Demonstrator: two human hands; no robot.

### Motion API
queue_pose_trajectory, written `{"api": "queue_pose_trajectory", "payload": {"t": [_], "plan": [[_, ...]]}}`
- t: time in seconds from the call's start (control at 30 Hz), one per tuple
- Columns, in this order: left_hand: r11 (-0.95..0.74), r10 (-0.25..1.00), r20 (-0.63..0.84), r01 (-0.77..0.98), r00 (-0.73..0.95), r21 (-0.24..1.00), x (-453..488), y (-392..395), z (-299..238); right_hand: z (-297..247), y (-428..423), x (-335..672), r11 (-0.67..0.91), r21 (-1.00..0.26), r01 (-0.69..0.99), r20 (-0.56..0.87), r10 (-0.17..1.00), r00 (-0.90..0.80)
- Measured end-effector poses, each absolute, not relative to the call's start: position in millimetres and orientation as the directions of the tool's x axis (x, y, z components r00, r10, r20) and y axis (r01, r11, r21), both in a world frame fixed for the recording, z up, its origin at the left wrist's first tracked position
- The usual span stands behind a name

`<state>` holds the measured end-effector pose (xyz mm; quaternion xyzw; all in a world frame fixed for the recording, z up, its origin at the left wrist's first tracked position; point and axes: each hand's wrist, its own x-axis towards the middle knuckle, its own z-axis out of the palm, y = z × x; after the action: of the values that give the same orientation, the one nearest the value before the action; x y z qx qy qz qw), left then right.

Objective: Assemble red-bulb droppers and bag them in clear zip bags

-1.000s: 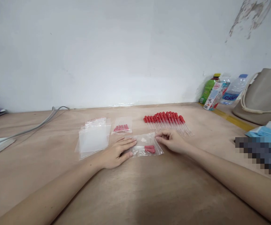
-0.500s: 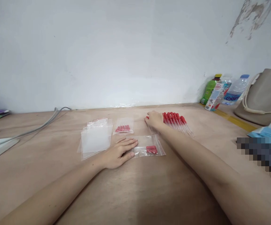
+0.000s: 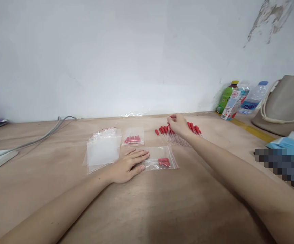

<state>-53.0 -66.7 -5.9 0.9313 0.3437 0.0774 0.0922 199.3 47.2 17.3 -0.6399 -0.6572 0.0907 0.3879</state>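
My left hand lies flat, fingers stretched, over the left end of a clear zip bag. Inside that bag, toward its right end, are red-bulbed droppers. Over a row of red-bulbed clear droppers, my right hand pinches one dropper by its red bulb, its clear stem pointing down. The hand covers part of the row. Behind the left hand sits a filled zip bag with several droppers. A stack of flat clear bags rests to its left.
Bottles, a carton and a grey bag stand at the back right, near blue packaging. A blurred-out dark patch lies in front. Cables cross the left side; a white wall rises behind the table.
My right hand has moved right and slightly up from the left end of the dropper row, uncovering the droppers there; a dropper now shows in its pinch. My left hand stays on the bag.
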Motion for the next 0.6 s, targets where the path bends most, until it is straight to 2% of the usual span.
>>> {"api": "queue_pose_trajectory", "payload": {"t": [0.07,0.13,0.2,0.4,0.5,0.6], "plan": [[-0.739,0.664,0.082,0.636,0.743,0.221,-53,-67,-6,17,32,217,0.265,-0.803,0.534,0.430,0.878,0.211],[-0.728,0.676,0.084,0.648,0.732,0.224,-54,-68,-6,13,15,232,0.313,-0.905,0.288,0.394,0.872,0.291],[-0.719,0.686,0.081,0.656,0.724,0.228,-54,-68,-6,5,-2,241,0.291,-0.951,0.104,0.309,0.894,0.326],[-0.700,0.706,0.067,0.680,0.705,0.217,-55,-69,-5,-19,-32,233,0.083,-0.968,-0.236,0.024,0.970,0.241],[-0.697,0.711,0.078,0.685,0.699,0.214,-53,-71,-3,-25,-40,227,-0.046,-0.952,-0.302,-0.083,0.990,0.112],[-0.694,0.713,0.075,0.688,0.697,0.214,-52,-73,-1,-27,-45,229,-0.054,-0.994,-0.098,-0.047,0.996,-0.070]]}}
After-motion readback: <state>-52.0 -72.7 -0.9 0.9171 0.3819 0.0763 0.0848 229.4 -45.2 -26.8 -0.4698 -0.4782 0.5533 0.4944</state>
